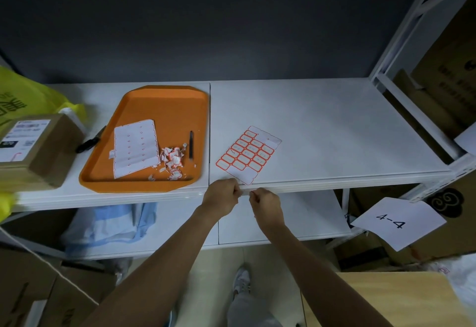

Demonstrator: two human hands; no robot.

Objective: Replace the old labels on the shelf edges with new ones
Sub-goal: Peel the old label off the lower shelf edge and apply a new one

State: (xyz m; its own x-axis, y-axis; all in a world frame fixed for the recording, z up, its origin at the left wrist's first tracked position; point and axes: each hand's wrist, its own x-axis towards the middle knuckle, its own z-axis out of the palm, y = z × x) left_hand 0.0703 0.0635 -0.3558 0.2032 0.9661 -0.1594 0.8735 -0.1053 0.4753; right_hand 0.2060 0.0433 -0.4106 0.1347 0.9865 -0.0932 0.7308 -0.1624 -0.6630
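Two-handed grip on shelf-edge label

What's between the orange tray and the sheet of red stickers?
Nothing. In the head view, only bare white shelf, with a seam between its boards, separates the orange tray from the sticker sheet.

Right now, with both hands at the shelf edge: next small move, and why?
Probably press the label flat onto the shelf edge and smooth it outward. The left hand and right hand both pinch it against that edge, the label sheet just behind has blank spots, and torn scraps already lie in the orange tray. Whether it is fully stuck I cannot tell.
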